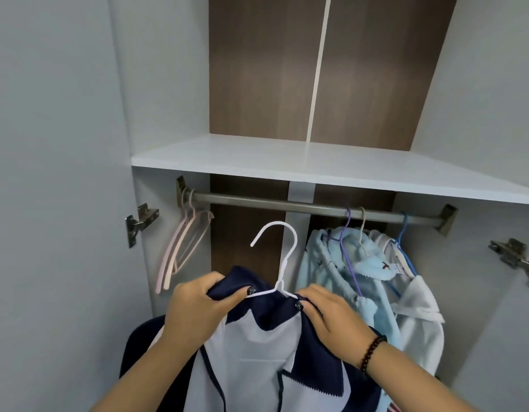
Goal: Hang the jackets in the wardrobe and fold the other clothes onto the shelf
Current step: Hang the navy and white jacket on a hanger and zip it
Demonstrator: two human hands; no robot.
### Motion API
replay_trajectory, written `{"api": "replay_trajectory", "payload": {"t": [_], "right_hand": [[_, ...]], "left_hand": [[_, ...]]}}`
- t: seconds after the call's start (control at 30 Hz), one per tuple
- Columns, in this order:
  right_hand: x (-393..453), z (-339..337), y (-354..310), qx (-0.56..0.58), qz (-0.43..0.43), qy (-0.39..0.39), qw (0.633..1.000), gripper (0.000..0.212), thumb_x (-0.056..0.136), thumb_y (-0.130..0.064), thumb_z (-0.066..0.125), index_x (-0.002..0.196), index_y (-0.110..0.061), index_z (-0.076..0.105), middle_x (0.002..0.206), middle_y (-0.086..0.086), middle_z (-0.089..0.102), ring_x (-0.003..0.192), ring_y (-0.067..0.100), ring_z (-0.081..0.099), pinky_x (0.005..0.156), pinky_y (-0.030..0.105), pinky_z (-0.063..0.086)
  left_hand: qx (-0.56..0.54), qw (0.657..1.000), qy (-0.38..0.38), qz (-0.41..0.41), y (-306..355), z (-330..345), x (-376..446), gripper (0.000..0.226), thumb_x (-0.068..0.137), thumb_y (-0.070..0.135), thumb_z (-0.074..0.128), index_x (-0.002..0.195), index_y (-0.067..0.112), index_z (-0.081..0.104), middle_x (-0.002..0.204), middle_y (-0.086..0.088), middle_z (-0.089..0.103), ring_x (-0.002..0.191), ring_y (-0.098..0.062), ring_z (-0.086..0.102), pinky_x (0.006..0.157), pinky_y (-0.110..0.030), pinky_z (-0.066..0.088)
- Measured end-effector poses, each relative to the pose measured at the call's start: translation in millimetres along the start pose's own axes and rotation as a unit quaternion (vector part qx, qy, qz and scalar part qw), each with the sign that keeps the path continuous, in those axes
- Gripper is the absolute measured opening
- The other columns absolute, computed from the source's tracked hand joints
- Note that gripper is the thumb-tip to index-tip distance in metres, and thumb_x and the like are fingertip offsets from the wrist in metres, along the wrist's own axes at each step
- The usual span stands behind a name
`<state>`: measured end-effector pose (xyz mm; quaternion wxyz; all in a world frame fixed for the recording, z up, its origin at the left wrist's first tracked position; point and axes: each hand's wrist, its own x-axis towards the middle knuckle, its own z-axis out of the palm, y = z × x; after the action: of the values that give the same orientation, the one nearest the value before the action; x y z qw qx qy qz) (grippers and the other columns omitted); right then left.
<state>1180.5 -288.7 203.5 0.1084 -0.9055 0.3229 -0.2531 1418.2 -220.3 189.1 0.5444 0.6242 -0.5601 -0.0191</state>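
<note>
Both forearms rise from the bottom edge of the view and converge toward the middle; the left hand (198, 304) sits a little higher than its partner, back of the hand toward the camera, fingers curled over and thumb pressed across dark cloth, which it pinches; the thumbnail carries dark polish. The right hand (328, 312) lies just beside it, palm down, knuckles bent, fingers folded over the same cloth (their tips are hidden beneath the fold); its thumb points toward the left hand, nail likewise dark. The right wrist bears a band of dark beads; both wrists are bare of sleeves; the two hands are near but not touching.
</note>
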Motion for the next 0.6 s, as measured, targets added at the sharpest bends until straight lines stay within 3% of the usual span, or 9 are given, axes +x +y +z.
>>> {"api": "replay_trajectory", "payload": {"t": [0.2,0.37,0.47,0.53,0.6], "right_hand": [[32.3,-3.6,45.2,0.062,0.012,0.023,0.998,0.020,0.099,-0.019,0.046,0.107,-0.018,0.064,0.091,-0.021,0.054,0.087,-0.001,0.054,0.082,0.019,0.046],[51.7,-10.6,77.7,0.079,0.052,0.049,0.994,0.019,0.097,-0.019,0.051,0.101,-0.019,0.070,0.092,-0.013,0.067,0.087,-0.001,0.058,0.081,0.016,0.045],[61.7,-20.6,93.2,0.071,0.108,0.075,0.989,0.019,0.095,-0.018,0.053,0.089,-0.015,0.070,0.080,-0.005,0.069,0.076,0.005,0.059,0.073,0.022,0.048],[66.2,-28.0,105.6,0.074,0.152,0.087,0.982,0.022,0.095,-0.016,0.052,0.081,-0.008,0.068,0.073,0.002,0.067,0.070,0.012,0.059,0.069,0.026,0.048],[71.2,-34.4,118.3,0.073,0.188,0.102,0.974,0.027,0.095,-0.013,0.051,0.072,-0.003,0.062,0.066,0.010,0.062,0.067,0.020,0.058,0.062,0.022,0.044]], "left_hand": [[0.012,1.000,0.021,0.005,-2.0,64.9,33.6,0.044,0.074,0.033,0.080,0.051,0.028,0.043,0.052,0.006,0.050,0.046,-0.012,0.047,0.043,-0.017,0.032],[0.057,0.998,0.035,0.000,-1.5,105.8,53.6,0.028,0.079,0.042,0.069,0.063,0.026,0.052,0.054,0.007,0.049,0.052,-0.014,0.051,0.047,-0.017,0.034],[0.054,0.997,0.022,0.050,-6.3,124.9,64.9,0.007,0.083,0.019,0.073,0.084,0.018,0.066,0.081,0.010,0.058,0.076,-0.011,0.055,0.069,-0.026,0.046],[0.033,0.999,0.015,0.033,-15.8,135.1,69.4,0.018,0.083,0.010,0.073,0.099,0.016,0.069,0.104,0.008,0.056,0.095,-0.009,0.053,0.085,-0.025,0.044],[-0.012,1.000,0.015,-0.024,-25.7,142.9,73.4,0.025,0.086,0.009,0.070,0.105,0.024,0.066,0.111,0.010,0.050,0.097,0.003,0.050,0.088,-0.014,0.039]]}}
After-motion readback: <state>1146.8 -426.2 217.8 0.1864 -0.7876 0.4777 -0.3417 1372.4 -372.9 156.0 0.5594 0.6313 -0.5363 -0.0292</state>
